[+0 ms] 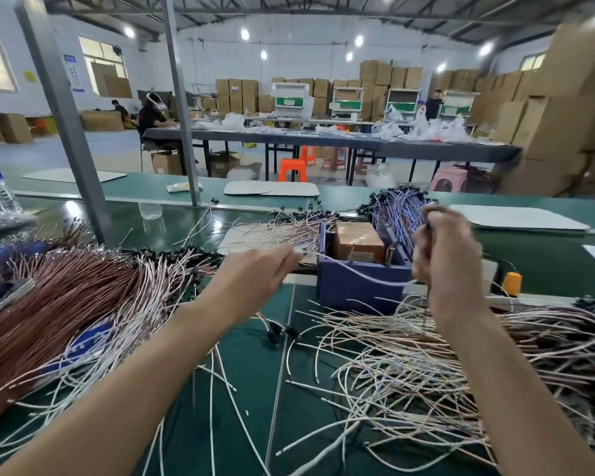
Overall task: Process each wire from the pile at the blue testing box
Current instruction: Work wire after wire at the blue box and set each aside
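Over the littered counter [251,372] my left grip [255,273] pinches a wire [358,272] across the box [344,295], likely for testing; my right grip [447,259] curls round its other end.

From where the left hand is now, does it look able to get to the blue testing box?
Probably yes. The left hand sits just left of the blue testing box, with nothing between them. It pinches a white wire that runs across the box to the right hand.
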`<act>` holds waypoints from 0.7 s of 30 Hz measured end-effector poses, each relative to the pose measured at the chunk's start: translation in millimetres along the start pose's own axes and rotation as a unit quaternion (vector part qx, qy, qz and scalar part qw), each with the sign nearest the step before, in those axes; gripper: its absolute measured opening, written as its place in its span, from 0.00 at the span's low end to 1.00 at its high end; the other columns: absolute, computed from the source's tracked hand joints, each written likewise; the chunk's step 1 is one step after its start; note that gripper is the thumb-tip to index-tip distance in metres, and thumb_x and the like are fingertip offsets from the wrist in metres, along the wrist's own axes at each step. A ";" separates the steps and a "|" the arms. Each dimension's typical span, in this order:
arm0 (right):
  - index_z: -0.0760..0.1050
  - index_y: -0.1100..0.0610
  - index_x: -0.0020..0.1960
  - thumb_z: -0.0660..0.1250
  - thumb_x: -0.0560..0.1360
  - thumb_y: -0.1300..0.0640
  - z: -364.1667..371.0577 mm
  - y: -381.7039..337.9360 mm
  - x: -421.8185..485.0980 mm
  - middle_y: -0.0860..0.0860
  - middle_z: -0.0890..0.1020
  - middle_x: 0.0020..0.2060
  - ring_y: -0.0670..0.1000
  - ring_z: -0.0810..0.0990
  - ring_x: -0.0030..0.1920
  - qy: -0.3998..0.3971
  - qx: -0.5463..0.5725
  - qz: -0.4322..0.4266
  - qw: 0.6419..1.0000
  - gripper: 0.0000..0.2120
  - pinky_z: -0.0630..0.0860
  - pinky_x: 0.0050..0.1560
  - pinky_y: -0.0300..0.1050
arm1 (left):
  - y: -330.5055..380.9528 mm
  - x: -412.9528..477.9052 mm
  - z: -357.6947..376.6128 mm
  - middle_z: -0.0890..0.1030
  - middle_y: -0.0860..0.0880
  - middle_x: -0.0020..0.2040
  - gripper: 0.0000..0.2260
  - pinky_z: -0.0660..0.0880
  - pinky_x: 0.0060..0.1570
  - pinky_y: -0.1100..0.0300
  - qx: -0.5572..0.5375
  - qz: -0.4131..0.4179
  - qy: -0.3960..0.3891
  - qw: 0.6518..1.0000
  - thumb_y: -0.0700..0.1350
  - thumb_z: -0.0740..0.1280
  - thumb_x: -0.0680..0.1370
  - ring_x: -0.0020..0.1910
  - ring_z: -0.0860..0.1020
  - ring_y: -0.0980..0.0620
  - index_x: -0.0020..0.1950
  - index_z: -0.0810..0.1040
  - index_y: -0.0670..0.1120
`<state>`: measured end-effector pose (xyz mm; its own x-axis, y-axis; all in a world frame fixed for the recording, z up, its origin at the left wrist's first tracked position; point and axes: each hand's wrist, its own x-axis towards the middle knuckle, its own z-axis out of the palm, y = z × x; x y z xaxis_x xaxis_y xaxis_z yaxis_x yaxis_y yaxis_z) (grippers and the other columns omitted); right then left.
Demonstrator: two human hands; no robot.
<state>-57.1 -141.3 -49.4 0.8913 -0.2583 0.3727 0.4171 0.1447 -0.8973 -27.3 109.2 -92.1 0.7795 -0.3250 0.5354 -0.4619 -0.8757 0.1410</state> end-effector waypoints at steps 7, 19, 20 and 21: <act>0.67 0.49 0.34 0.59 0.80 0.49 -38.5 3.5 -3.0 0.47 0.59 0.25 0.48 0.52 0.25 0.129 0.287 0.045 0.948 0.16 0.54 0.22 0.41 | 48.8 28.0 -30.8 0.77 0.53 0.34 0.11 0.72 0.34 0.57 -0.261 -0.028 -0.134 0.956 0.50 0.57 0.86 0.29 0.71 0.56 0.60 0.78 0.50; 0.57 0.49 0.29 0.59 0.75 0.56 -39.6 28.9 -15.9 0.47 0.56 0.23 0.47 0.51 0.22 0.175 0.416 0.123 0.884 0.18 0.51 0.21 0.40 | 110.0 19.4 29.6 0.85 0.46 0.48 0.14 0.77 0.36 0.58 -0.575 -0.184 -0.202 0.771 0.47 0.54 0.87 0.37 0.80 0.52 0.60 0.78 0.45; 0.62 0.50 0.30 0.58 0.79 0.55 -40.5 35.0 -17.8 0.47 0.59 0.23 0.46 0.53 0.22 0.156 0.360 0.143 0.908 0.19 0.53 0.20 0.39 | 105.4 23.5 29.2 0.82 0.48 0.45 0.14 0.75 0.35 0.58 -0.520 -0.158 -0.166 0.823 0.47 0.54 0.87 0.36 0.79 0.54 0.56 0.78 0.46; 0.69 0.52 0.33 0.59 0.82 0.52 -40.7 42.6 -20.0 0.47 0.65 0.24 0.45 0.56 0.23 0.131 0.289 0.159 0.935 0.18 0.56 0.20 0.37 | 101.7 27.2 28.4 0.80 0.50 0.41 0.13 0.73 0.34 0.60 -0.440 -0.117 -0.137 0.880 0.47 0.54 0.87 0.34 0.77 0.56 0.53 0.78 0.49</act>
<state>-64.4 -168.8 -104.7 0.9439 -0.3288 -0.0302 0.2325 0.7269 -0.6461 -41.0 1.2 -86.8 0.9137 -0.3520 0.2029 -0.3303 -0.3525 0.8756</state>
